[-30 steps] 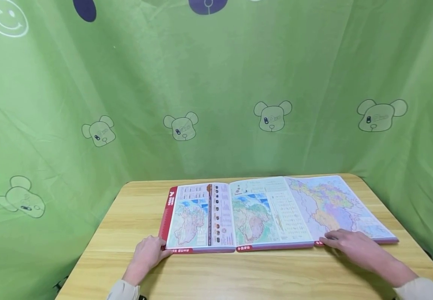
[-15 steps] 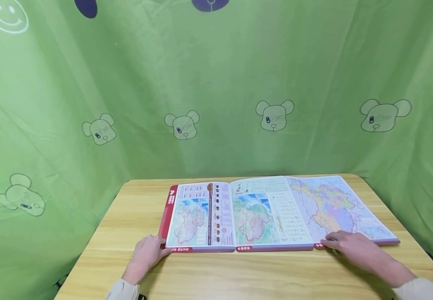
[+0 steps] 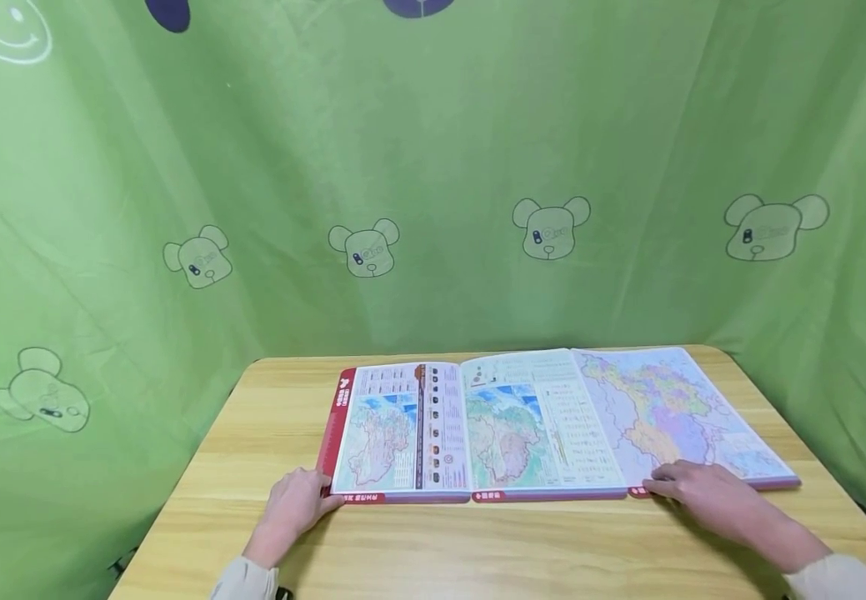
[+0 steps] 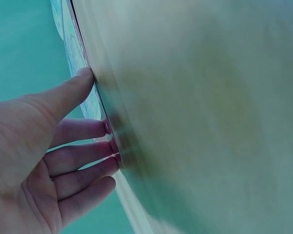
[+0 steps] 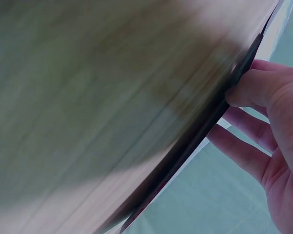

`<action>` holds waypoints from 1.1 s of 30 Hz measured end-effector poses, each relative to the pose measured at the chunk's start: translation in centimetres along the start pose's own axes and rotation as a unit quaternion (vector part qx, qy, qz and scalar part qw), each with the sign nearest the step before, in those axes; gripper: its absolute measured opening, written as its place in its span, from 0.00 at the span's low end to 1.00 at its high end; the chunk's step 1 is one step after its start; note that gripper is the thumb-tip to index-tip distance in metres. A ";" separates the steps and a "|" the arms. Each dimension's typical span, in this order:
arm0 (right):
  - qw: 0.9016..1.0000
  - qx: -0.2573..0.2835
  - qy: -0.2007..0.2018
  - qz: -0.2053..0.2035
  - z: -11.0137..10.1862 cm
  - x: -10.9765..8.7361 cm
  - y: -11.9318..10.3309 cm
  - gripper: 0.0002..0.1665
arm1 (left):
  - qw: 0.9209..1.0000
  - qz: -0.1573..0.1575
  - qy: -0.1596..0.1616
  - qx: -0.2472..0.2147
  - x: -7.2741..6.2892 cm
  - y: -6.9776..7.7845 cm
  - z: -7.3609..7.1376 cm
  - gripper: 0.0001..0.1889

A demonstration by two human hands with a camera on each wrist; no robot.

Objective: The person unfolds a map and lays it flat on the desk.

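Note:
A wide atlas (image 3: 538, 433) lies spread in three map-printed panels across the table. My left hand (image 3: 293, 504) is at its near left corner, thumb along the front edge and fingers by the red left border (image 3: 335, 425). In the left wrist view the fingers (image 4: 83, 161) reach out fairly straight, their tips at the edge. My right hand (image 3: 706, 496) holds the front edge of the right panel (image 3: 665, 408), fingers over the page. The right wrist view shows that thumb (image 5: 246, 90) pressed to the dark edge, with the other fingers on the far side.
The wooden table (image 3: 463, 550) has rounded back corners and shows bare wood before the atlas. A green curtain (image 3: 448, 275) printed with bear heads hangs behind the table and on both sides. Light sleeves (image 3: 245, 579) reach in from the front.
Both hands keep their places at the atlas's edges, and the atlas lies as before. Only the head view has shifted slightly.

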State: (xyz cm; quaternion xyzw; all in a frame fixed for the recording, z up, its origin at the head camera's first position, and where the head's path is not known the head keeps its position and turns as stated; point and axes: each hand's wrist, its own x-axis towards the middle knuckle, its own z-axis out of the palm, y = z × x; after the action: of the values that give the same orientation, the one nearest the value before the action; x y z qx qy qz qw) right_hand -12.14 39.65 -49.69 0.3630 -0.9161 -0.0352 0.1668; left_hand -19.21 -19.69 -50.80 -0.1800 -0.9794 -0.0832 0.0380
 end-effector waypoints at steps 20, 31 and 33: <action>0.999 0.004 -0.031 0.008 0.0 0.3 -0.3 0.21 | 1.000 -0.002 0.002 0.004 -0.1 0.0 -0.1 0.16; 0.999 0.016 -0.031 0.022 -0.1 0.2 -0.5 0.19 | 1.000 0.002 0.009 -0.004 -0.3 0.2 0.1 0.14; 0.999 0.024 -0.026 0.022 -0.1 0.2 -0.5 0.18 | 1.000 0.004 0.014 -0.002 -0.3 0.2 0.0 0.14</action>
State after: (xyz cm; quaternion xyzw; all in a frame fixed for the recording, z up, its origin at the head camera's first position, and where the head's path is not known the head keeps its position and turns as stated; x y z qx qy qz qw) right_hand -11.93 39.13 -49.58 0.3456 -0.9284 -0.0187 0.1352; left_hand -18.87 -19.55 -50.82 -0.1833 -0.9778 -0.0870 0.0513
